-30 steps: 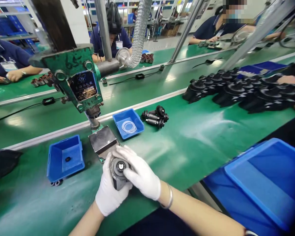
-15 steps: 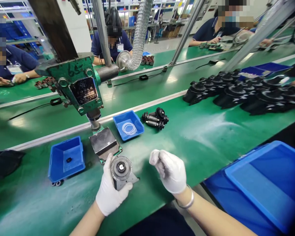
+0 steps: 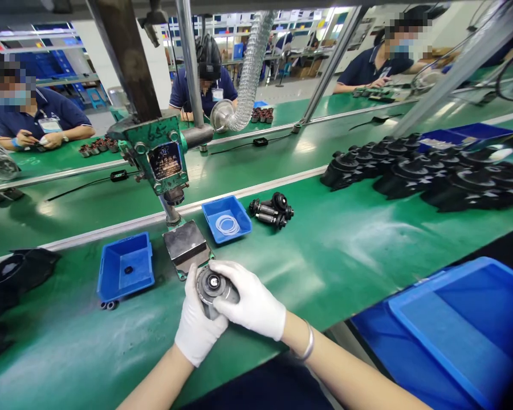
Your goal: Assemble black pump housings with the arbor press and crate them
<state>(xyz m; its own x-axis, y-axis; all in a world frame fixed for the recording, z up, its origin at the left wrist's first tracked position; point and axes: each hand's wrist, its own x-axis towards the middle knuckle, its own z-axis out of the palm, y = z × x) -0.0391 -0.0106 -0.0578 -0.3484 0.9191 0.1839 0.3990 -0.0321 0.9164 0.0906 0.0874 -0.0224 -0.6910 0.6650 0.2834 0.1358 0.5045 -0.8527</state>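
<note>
Hands on the motor [image 3: 211,285]: left hand [image 3: 196,327] cups it, right hand [image 3: 250,304] fingers pinch its rim. I'd keep it level by the press [image 3: 162,162].

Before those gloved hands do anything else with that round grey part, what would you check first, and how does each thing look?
1. Left hand cups the round grey part from below: ok.
2. Right hand also on the part: ok.
3. Press plate bare, nothing lying on it: ok.
4. White rings in the blue tray: ok.
5. Small blue bin holds one dark piece: ok.
6. Part's centre seated properly: cannot tell.
</note>
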